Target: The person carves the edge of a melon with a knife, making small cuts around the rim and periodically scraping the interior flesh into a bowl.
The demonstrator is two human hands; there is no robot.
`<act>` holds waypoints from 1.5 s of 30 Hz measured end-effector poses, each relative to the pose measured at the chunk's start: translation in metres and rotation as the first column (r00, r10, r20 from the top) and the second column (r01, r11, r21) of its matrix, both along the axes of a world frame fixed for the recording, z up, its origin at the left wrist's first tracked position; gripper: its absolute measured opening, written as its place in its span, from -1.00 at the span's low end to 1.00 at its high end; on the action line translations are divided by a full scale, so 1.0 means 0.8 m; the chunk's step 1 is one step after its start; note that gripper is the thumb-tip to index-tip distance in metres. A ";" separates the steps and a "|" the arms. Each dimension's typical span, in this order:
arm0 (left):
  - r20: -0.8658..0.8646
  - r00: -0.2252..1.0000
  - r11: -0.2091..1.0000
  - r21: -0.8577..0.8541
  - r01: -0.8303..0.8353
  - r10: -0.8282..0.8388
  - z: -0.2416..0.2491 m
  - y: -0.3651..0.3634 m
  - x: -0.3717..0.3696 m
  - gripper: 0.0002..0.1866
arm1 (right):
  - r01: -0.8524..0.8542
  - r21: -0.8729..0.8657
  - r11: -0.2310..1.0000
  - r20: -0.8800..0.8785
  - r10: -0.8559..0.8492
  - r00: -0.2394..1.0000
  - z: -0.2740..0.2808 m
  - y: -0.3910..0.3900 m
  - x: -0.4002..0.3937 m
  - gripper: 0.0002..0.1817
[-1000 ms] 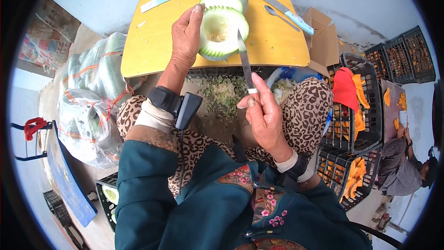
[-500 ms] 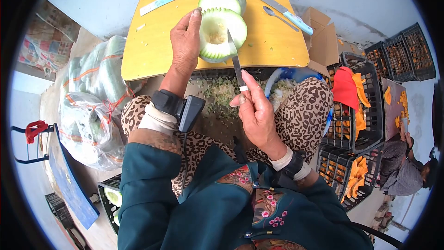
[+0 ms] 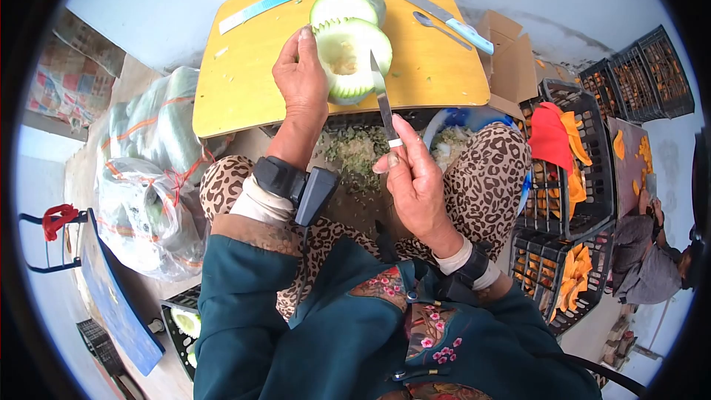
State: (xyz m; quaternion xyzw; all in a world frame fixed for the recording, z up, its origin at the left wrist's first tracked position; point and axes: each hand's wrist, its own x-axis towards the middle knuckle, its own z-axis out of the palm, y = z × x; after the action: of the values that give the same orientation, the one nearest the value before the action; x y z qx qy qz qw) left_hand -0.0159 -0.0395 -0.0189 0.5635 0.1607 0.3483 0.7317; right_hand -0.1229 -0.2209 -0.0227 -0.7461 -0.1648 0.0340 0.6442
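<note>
A hollowed winter melon half (image 3: 352, 91) rests at the near edge of the yellow table (image 3: 244, 89), with its cut face toward me. Zigzag notches run along part of its rim. My left hand (image 3: 302, 81) grips the melon by its left side, thumb up; its fingers are mostly hidden behind. In my right hand (image 3: 418, 185) is a small knife (image 3: 383, 104) with a white collar at the handle. Its blade points up, the tip over the pale flesh on the right of the hollow. Another cut melon piece (image 3: 343, 6) sits directly behind.
A large blue-handled knife (image 3: 422, 6), a spoon (image 3: 437, 28) and a blue-and-white sleeve (image 3: 270, 6) lie on the table. Bagged melons (image 3: 148, 178) stand at left. Black crates (image 3: 585, 200) with orange pieces stand at right, near another person (image 3: 644, 259). Scraps (image 3: 355, 159) lie below.
The knife blade has turned slightly and its tip stays over the melon's right side. My left wrist has shifted a little to the right. The whole view has moved slightly.
</note>
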 end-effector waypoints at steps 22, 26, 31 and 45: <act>-0.021 0.998 0.998 -0.035 0.058 -0.059 0.005 -0.001 -0.005 -0.58 | -0.020 -0.053 0.998 -0.018 0.019 1.000 0.007 -0.005 0.001 -0.51; -0.015 0.998 0.997 -0.044 0.065 -0.066 0.005 -0.001 -0.006 -0.59 | -0.014 -0.038 0.999 -0.009 0.013 1.000 0.007 -0.005 -0.001 -0.50; -0.004 0.998 0.997 -0.047 0.068 -0.068 0.005 -0.002 -0.006 -0.58 | -0.017 -0.045 0.999 0.002 0.017 1.000 0.008 -0.006 -0.004 -0.49; 0.039 0.999 0.999 -0.039 0.017 -0.016 -0.005 -0.006 -0.003 -0.67 | 0.020 -0.108 0.994 0.043 -0.015 0.999 0.014 -0.002 -0.008 -0.48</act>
State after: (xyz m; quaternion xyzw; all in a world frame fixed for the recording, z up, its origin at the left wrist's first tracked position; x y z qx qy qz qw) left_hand -0.0179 -0.0446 -0.0230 0.5434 0.1486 0.3498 0.7486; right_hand -0.1297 -0.2227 -0.0113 -0.7820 -0.1696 0.0216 0.5994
